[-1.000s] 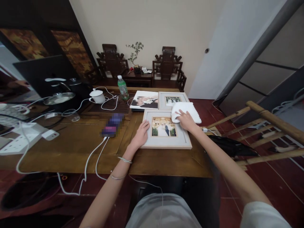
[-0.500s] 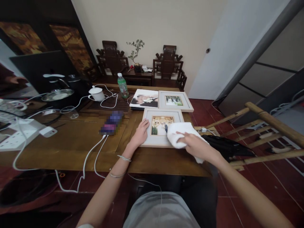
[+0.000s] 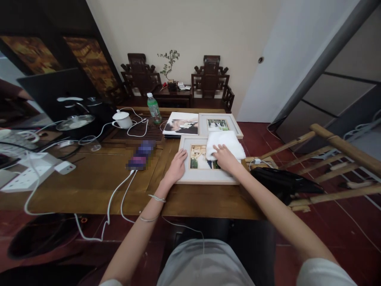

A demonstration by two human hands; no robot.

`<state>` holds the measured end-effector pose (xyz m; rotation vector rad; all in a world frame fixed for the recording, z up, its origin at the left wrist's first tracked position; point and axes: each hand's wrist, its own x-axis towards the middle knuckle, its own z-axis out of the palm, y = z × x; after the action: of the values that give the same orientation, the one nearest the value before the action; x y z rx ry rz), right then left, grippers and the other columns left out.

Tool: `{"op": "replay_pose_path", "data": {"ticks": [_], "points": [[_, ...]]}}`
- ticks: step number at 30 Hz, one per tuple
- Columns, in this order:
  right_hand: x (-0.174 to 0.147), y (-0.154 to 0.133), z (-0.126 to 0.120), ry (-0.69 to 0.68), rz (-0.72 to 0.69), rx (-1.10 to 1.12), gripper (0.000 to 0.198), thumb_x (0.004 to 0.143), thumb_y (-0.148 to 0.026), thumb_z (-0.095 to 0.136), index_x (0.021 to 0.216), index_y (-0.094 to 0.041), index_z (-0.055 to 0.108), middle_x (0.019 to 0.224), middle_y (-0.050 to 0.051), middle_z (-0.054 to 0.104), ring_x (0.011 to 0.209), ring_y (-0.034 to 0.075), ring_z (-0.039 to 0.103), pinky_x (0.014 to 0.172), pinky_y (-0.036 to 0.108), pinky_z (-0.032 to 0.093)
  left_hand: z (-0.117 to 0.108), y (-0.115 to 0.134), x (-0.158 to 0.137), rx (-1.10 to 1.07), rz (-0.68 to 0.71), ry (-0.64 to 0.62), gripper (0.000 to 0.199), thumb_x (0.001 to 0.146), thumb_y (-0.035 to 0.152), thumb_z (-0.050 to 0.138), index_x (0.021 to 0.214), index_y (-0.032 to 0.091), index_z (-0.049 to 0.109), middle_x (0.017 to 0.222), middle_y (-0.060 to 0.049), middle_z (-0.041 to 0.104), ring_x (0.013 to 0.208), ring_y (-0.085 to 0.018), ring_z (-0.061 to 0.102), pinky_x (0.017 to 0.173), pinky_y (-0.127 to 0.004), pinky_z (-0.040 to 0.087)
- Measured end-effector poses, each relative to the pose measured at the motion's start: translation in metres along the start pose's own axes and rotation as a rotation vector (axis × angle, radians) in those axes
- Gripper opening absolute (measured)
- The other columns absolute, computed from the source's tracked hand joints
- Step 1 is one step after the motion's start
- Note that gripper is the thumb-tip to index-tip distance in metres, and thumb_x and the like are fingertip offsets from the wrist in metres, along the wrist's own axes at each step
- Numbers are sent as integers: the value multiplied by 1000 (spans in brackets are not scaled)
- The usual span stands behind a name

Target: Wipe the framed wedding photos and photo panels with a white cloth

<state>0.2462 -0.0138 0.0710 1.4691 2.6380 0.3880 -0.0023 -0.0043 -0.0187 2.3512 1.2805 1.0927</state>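
Observation:
A light wooden picture frame (image 3: 183,176) with a white mat and a small photo lies flat on the table near me. My left hand (image 3: 177,165) rests on its left edge with fingers stretched out. A folded white towel (image 3: 228,143) is in my right hand (image 3: 224,157), fingers bent into the cloth. The towel covers the frame's upper right part and some of its photo. Behind lies a second framed photo (image 3: 218,124), its near edge partly hidden by the towel. Beside it is a stack topped by a large photo print (image 3: 182,124).
On the brown table (image 3: 98,194) are a phone (image 3: 140,155) with white cables, a green-labelled bottle (image 3: 154,108), a lidded white cup (image 3: 122,118), a power strip (image 3: 29,174) and a glass-lidded pot (image 3: 76,122). A bamboo chair (image 3: 342,143) with a black bag (image 3: 274,182) stands right.
My right hand has moved the towel up and away from me, from the frame's lower right to its upper right. My left hand stays on the left edge.

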Motion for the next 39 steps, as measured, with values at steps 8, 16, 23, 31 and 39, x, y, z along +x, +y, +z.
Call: {"op": "replay_pose_path", "data": {"ticks": [8, 16, 23, 31, 39], "points": [[-80, -35, -55, -190, -132, 220, 41, 71, 1, 43, 97, -14, 70, 94, 13, 68, 85, 23, 62, 76, 30, 42, 1, 5, 1, 3, -14, 20, 52, 77, 2, 38, 124, 11, 57, 133, -14, 55, 135, -27, 38, 112, -53, 31], [-41, -28, -23, -42, -104, 286, 50, 70, 1, 43, 111, -15, 66, 131, 16, 54, 116, 27, 52, 94, 37, 40, -3, 4, 1, -33, -10, -18, 53, 77, 3, 38, 127, 12, 55, 136, -13, 52, 137, -26, 35, 114, -53, 28], [27, 15, 12, 127, -19, 156, 53, 70, 6, 42, 117, -10, 61, 151, 14, 31, 139, 31, 23, 111, 51, 22, -3, 3, 1, -26, -4, -28, 54, 76, 3, 39, 127, 14, 55, 136, -13, 52, 137, -26, 34, 113, -55, 28], [6, -8, 2, 13, -57, 112, 49, 74, 2, 44, 116, -14, 64, 147, 14, 40, 134, 35, 31, 105, 58, 25, -3, 6, 1, -44, -27, -31, 54, 77, 3, 39, 127, 14, 55, 137, -13, 52, 137, -27, 34, 113, -54, 28], [-64, -48, -61, -276, -224, 298, 48, 68, 4, 42, 103, -15, 69, 111, 16, 67, 96, 25, 63, 78, 32, 45, -1, 7, 0, -56, -43, -15, 53, 77, 3, 38, 126, 12, 56, 136, -14, 51, 137, -28, 34, 114, -54, 27]]}}
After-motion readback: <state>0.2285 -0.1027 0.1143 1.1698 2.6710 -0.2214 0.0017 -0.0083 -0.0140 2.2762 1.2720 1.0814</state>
